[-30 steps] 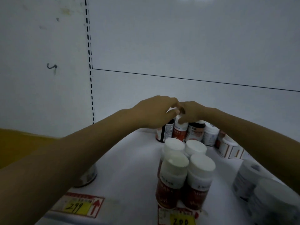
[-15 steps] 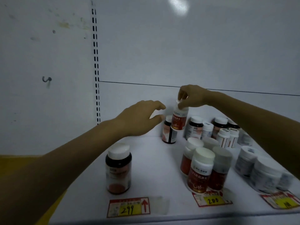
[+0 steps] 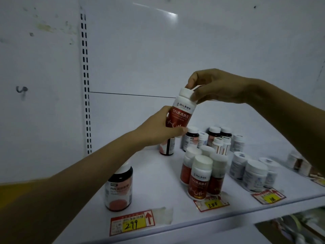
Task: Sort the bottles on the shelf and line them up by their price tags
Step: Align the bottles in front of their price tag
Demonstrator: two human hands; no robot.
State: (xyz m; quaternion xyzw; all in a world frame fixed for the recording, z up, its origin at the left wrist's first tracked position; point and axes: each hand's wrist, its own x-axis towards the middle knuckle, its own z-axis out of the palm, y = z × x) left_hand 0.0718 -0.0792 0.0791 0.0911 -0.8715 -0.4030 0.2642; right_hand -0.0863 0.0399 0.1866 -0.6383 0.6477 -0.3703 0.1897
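Note:
A red-and-white bottle (image 3: 181, 114) with a white cap is held in the air above the white shelf (image 3: 158, 175). My right hand (image 3: 216, 87) pinches its cap from above, and my left hand (image 3: 158, 128) wraps its lower body. Below stands a cluster of matching red bottles (image 3: 199, 176) behind the 200 tag (image 3: 212, 204). A dark bottle (image 3: 118, 188) stands behind the 299 tag (image 3: 131, 224), partly hidden by my left forearm. White bottles (image 3: 253, 171) sit behind a third tag (image 3: 268, 197).
Mixed dark and white bottles (image 3: 212, 138) crowd the back of the shelf, and one dark bottle (image 3: 167, 147) stands under my left hand. More items (image 3: 299, 162) lie at the far right. A slotted upright (image 3: 86, 85) runs up the back wall.
The red bottle has risen from the back row and come toward me. My left hand, open half a second ago, has closed around its lower body. The camera has tilted, showing more shelf.

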